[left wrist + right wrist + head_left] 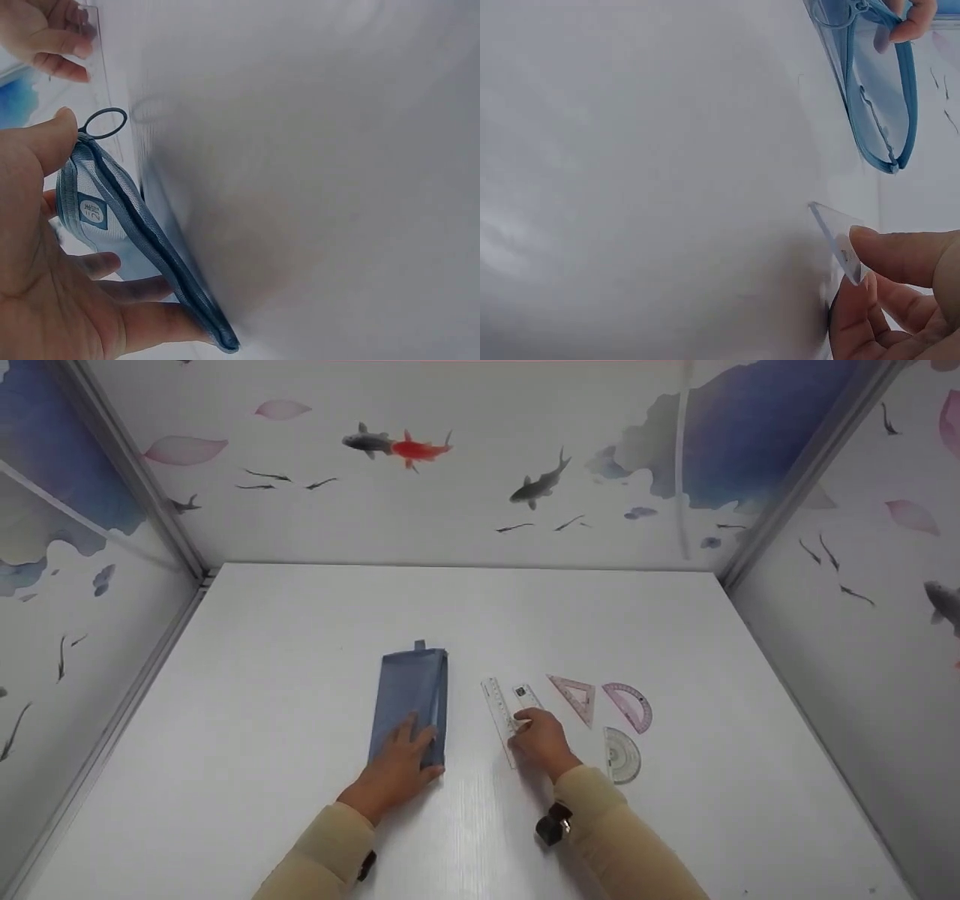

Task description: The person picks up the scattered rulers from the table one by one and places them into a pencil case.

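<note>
A translucent blue zip pouch (409,682) lies flat on the table, its zipped mouth gaping towards me. Across that near end my left hand (397,765) holds it, thumb at the right corner by the dark ring pull (105,122) and fingers spread over the top. My right hand (544,741) pinches a clear ruler (838,240) between thumb and fingers, tilted up in the right wrist view. This ruler's far end (527,695) shows beyond the fingers, the rest hidden by the hand. Just left of it lies another clear ruler (495,706).
To the right of my right hand lie a pink set square (561,685), a pink protractor (640,706) and a clear protractor (622,757). The white table (300,615) is walled at the back and sides by panels (465,502) printed with fish.
</note>
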`<state>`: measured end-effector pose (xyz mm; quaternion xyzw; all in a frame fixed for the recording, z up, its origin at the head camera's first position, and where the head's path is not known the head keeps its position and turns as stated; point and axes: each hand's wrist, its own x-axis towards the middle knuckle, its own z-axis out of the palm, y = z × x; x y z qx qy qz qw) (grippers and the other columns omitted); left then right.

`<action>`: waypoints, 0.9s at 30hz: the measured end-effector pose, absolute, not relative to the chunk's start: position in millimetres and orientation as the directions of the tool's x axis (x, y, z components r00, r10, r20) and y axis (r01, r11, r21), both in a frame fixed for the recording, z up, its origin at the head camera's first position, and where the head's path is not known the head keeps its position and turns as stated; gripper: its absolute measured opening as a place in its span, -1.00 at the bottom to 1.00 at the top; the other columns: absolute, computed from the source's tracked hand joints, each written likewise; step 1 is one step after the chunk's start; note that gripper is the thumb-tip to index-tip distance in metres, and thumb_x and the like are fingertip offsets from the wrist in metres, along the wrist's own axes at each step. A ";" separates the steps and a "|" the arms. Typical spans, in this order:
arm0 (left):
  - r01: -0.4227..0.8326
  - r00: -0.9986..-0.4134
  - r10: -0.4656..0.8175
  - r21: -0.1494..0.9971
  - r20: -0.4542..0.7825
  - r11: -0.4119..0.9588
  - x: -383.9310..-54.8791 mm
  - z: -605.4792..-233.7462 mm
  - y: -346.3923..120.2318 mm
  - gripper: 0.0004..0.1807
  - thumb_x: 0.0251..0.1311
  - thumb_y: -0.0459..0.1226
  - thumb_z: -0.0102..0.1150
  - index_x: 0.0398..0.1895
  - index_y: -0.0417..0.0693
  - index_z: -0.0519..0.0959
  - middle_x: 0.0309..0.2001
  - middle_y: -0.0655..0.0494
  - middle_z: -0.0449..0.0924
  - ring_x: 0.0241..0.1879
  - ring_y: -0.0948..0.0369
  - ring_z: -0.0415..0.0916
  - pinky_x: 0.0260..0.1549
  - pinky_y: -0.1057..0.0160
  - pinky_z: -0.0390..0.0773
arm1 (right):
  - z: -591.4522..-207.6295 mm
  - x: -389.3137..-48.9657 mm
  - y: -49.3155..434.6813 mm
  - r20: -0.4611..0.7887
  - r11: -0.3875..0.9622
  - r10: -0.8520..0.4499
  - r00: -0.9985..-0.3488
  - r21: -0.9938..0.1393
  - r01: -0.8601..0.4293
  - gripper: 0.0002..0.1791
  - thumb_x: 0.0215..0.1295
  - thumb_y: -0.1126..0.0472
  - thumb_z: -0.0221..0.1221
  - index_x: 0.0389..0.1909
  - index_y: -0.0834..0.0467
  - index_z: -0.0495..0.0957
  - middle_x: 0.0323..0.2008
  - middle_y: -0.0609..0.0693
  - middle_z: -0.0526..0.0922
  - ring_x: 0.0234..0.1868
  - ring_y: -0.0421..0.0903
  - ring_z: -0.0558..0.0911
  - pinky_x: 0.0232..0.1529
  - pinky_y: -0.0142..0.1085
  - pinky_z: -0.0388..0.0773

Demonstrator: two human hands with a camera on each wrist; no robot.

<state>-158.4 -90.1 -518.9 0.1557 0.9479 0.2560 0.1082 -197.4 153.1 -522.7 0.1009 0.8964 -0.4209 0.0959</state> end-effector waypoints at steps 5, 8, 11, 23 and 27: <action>0.257 -0.924 0.362 0.501 -0.124 0.826 -161.0 -519.4 -86.6 -0.29 0.25 -0.03 0.21 0.41 -0.01 0.24 0.47 -0.28 -0.08 0.38 -0.27 0.05 0.05 -0.24 0.41 | -522.1 -195.9 157.8 -0.278 0.594 0.101 -0.955 -0.754 0.282 -0.59 0.13 0.45 0.19 0.06 0.31 0.54 -0.30 0.08 0.60 -0.35 -0.09 0.50 -0.32 -0.30 0.47; 0.260 -0.923 0.365 0.504 -0.120 0.824 -162.6 -519.8 -85.5 -0.30 0.25 -0.04 0.21 0.41 -0.01 0.24 0.46 -0.28 -0.08 0.37 -0.28 0.07 0.04 -0.24 0.43 | -522.0 -196.1 160.3 -0.293 0.552 0.101 -0.951 -0.779 0.299 -0.60 0.16 0.45 0.18 0.07 0.32 0.54 -0.30 0.09 0.60 -0.39 -0.11 0.50 -0.38 -0.34 0.46; 0.260 -0.922 0.368 0.513 -0.120 0.818 -163.8 -520.7 -85.1 -0.30 0.25 -0.03 0.21 0.41 0.00 0.24 0.47 -0.28 -0.10 0.37 -0.28 0.08 0.05 -0.22 0.42 | -522.0 -197.5 162.2 -0.336 0.475 0.112 -0.935 -0.808 0.348 -0.58 0.18 0.43 0.22 0.10 0.30 0.53 -0.29 0.08 0.58 -0.40 -0.12 0.52 -0.40 -0.36 0.47; 0.266 -0.932 0.354 0.517 -0.078 0.813 -159.1 -520.9 -90.8 -0.33 0.24 -0.05 0.22 0.35 -0.02 0.26 0.44 -0.33 -0.06 0.28 -0.30 0.21 -0.04 -0.22 0.48 | -522.7 -207.2 160.3 -0.433 0.253 0.095 -0.896 -0.861 0.442 -0.58 0.21 0.32 0.24 0.12 0.22 0.54 -0.30 0.02 0.59 -0.39 -0.14 0.53 -0.36 -0.36 0.46; 0.257 -0.933 0.349 0.527 -0.082 0.810 -158.0 -520.0 -90.3 -0.34 0.24 -0.05 0.23 0.34 -0.01 0.26 0.44 -0.32 -0.07 0.28 -0.30 0.22 0.00 -0.23 0.46 | -523.8 -208.5 159.3 -0.431 0.192 0.096 -0.897 -0.876 0.442 -0.57 0.20 0.34 0.24 0.13 0.24 0.53 -0.32 0.01 0.59 -0.40 -0.15 0.51 -0.37 -0.36 0.45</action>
